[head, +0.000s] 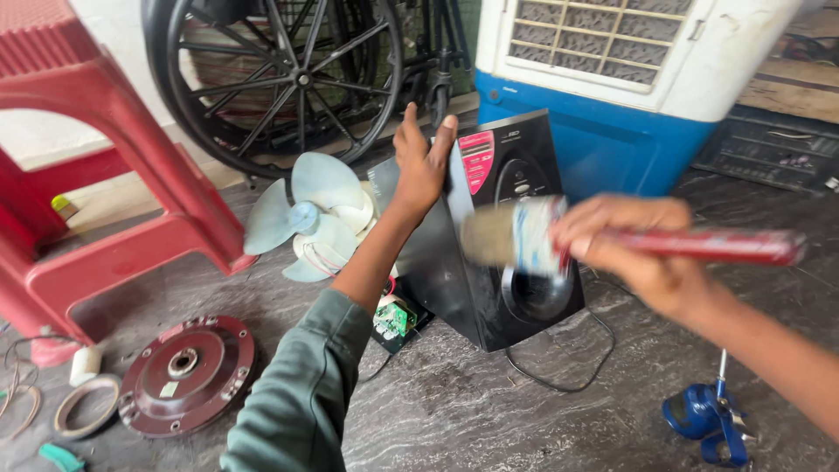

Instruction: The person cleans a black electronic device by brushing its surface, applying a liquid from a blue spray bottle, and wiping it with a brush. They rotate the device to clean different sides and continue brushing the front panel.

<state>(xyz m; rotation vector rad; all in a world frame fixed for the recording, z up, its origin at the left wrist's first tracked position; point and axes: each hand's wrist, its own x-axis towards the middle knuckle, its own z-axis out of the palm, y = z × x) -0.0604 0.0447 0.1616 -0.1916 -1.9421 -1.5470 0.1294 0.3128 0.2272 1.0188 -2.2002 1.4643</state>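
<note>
Two hands worked on a black speaker cabinet (pixel 489 262) that stood tilted on the grey stone floor (pixel 472 411). The left hand (pixel 421 166) gripped the cabinet's top edge, fingers curled over it and thumb up. The right hand (pixel 642 249) was closed around a red-handled paintbrush (pixel 559 238), motion-blurred, its bristles just in front of the speaker's face. Beyond the left fingers stood a white and blue air cooler (pixel 612 79) and a black wheel (pixel 280 79). Left of them sat a red plastic stool (pixel 96 183), a pale fan blade (pixel 315 218) and a round maroon motor cover (pixel 185 374). A green circuit board (pixel 391 319) lay under the left forearm. A small blue tool (pixel 703 419) lay below the right hand.
</note>
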